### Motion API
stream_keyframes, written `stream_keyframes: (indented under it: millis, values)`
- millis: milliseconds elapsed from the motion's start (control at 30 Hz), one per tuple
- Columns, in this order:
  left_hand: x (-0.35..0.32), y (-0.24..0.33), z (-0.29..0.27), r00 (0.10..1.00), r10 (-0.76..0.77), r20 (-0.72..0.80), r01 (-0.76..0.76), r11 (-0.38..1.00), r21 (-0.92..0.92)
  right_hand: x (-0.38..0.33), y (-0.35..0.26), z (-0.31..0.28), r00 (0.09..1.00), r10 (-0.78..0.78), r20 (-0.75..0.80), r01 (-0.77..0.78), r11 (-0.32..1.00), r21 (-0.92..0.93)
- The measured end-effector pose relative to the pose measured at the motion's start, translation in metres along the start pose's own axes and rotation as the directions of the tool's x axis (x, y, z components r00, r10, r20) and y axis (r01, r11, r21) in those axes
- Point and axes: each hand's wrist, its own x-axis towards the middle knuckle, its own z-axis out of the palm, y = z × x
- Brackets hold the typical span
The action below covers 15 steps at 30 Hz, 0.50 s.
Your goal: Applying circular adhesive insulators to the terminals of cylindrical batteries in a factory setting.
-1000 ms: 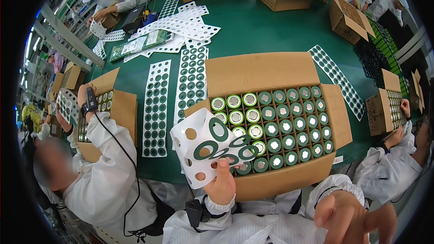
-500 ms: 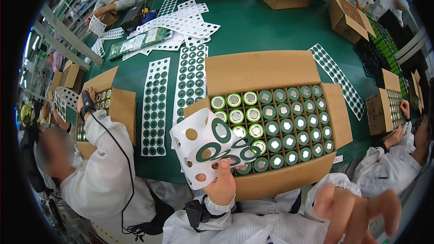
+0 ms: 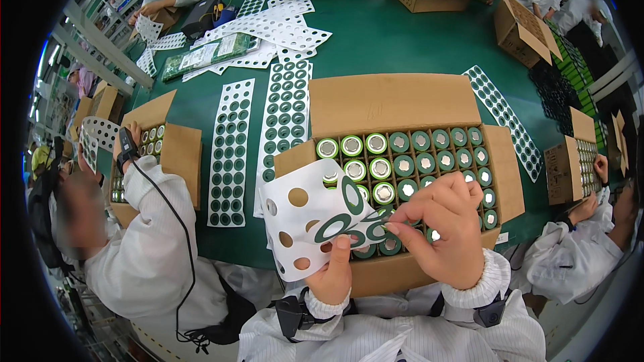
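Cardboard box (image 3: 402,104) | green cylindrical cells (image 3: 429,161) upright | both hands at sticker sheet (image 3: 302,218)

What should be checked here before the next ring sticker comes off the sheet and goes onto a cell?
1. Sticker sheet is held: ok, the left hand grips its lower edge with the thumb on top.
2. A ring to peel: ok, the right hand has its fingertips at a dark green ring sticker on the sheet's right edge.
3. Ring lifted free of the backing: cannot tell, the fingers cover it.
4. Cells without rings remain: ok, bare silver tops show at the left of the open cardboard box.
5. Target cell visible: not ok, sheet and hand cover the near rows.
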Motion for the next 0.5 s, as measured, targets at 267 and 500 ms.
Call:
stream_keyframes:
  millis: [267,500]
  values:
    - [-0.002,-0.005,-0.002,0.983,0.058,-0.176,-0.063,0.998,-0.02,-0.005,0.018,-0.005,0.996,-0.044,0.08,0.016,0.945,0.326]
    - [-0.008,-0.013,-0.01,0.975,0.03,-0.219,-0.045,0.997,-0.065,-0.014,0.06,0.027,0.947,0.255,0.198,-0.289,0.943,0.167]
